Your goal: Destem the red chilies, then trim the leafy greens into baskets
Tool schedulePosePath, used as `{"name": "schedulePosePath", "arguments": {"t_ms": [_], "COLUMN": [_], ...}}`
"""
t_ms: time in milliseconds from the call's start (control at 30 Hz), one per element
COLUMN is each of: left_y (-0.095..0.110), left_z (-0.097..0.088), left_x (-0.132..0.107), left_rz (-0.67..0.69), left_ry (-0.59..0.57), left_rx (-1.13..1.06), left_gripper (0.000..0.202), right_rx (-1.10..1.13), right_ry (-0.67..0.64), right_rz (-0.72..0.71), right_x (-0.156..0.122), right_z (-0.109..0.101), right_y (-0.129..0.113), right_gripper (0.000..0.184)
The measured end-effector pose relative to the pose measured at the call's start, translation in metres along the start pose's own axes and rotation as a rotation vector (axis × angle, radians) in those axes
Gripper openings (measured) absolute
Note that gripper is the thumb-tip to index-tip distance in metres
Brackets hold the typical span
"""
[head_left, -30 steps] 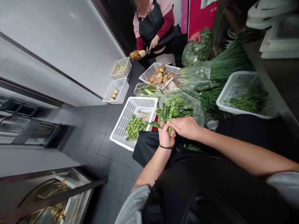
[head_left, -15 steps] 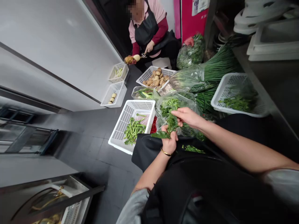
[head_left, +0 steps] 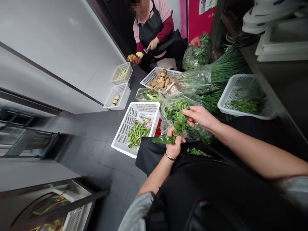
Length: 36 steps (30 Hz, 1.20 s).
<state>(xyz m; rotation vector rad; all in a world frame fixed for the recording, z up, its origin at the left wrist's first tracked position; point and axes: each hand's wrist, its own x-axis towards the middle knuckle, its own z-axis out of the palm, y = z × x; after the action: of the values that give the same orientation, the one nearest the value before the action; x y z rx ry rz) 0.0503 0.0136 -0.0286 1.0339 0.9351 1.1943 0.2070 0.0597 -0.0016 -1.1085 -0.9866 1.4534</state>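
Note:
My left hand (head_left: 173, 145), with a gold bracelet at the wrist, is closed around a leafy green stalk (head_left: 179, 123). One broad leaf (head_left: 164, 140) sticks out to the left of this hand. The fingers of my right hand (head_left: 201, 116) are pinched at the upper right side of the same stalk. Behind both hands, an open clear plastic bag (head_left: 166, 104) holds more greens. Trimmed green stems (head_left: 138, 133) lie in a white perforated basket (head_left: 121, 141) to the left. Torn leaf pieces (head_left: 198, 152) rest on my dark apron (head_left: 154, 154).
Across from me sits a co-worker (head_left: 154, 32) holding a partly peeled root vegetable and a peeler. Between us stand a basket of brown tubers (head_left: 161, 79) and bundled long green stalks (head_left: 223, 67). A basket with greens (head_left: 247, 110) is at my right, beside a metal counter (head_left: 276, 83).
My right hand has shifted slightly right, and the stalk's top leans right with it. My left hand stays nearly in place. The co-worker's peeler has moved a little up and left.

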Motion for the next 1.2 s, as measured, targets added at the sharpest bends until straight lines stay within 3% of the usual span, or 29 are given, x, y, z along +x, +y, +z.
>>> {"name": "schedulePosePath", "arguments": {"t_ms": [200,267,433,500,567,633,700,767,833,900,967,1033,1133,1200], "left_y": [0.005,0.005,-0.004,-0.005,-0.003,0.004,0.013,0.024,0.032,0.036,0.035,0.03,0.023,0.02], "left_z": [0.008,0.006,-0.003,-0.002,0.002,0.006,0.008,0.006,0.004,0.005,0.008,0.011,0.01,0.003], "left_x": [0.011,0.01,0.004,0.004,0.007,0.011,0.015,0.017,0.017,0.014,0.01,0.009,0.012,0.016], "left_rz": [-0.025,0.001,0.059,0.059,0.014,-0.07,-0.18,-0.296,-0.409,-0.483,-0.509,-0.49,-0.468,-0.506], "left_ry": [0.119,0.135,0.125,0.136,0.152,0.174,0.197,0.202,0.158,0.079,0.013,0.019,0.116,0.151], "left_rx": [-0.133,-0.099,0.108,0.119,0.039,-0.092,-0.216,-0.329,-0.427,-0.502,-0.521,-0.498,-0.469,-0.492], "left_gripper": [0.031,0.029,0.027,0.028,0.029,0.03,0.034,0.036,0.037,0.038,0.037,0.035,0.03,0.028], "right_rx": [-0.231,-0.206,0.109,0.096,-0.077,-0.36,-0.606,-0.696,-0.615,-0.411,-0.247,-0.27,-0.506,-0.569], "right_ry": [-0.02,-0.07,-0.096,-0.1,-0.044,-0.034,-0.156,-0.258,-0.205,-0.147,-0.184,-0.158,-0.009,-0.133], "right_rz": [-0.167,-0.123,0.087,0.077,-0.089,-0.396,-0.698,-0.799,-0.626,-0.322,-0.098,-0.072,-0.39,-0.667], "right_x": [-0.016,-0.018,0.001,0.003,-0.006,-0.024,-0.042,-0.049,-0.042,-0.023,-0.004,0.004,-0.012,-0.032], "right_z": [0.023,0.02,0.004,0.006,0.014,0.023,0.027,0.023,0.012,0.001,-0.004,0.0,0.013,0.018], "right_y": [0.021,0.021,0.001,0.0,0.006,0.014,0.017,0.015,0.009,0.004,0.002,0.004,0.012,0.018], "right_gripper": [0.04,0.041,0.055,0.055,0.05,0.042,0.032,0.022,0.022,0.028,0.036,0.039,0.034,0.027]}}
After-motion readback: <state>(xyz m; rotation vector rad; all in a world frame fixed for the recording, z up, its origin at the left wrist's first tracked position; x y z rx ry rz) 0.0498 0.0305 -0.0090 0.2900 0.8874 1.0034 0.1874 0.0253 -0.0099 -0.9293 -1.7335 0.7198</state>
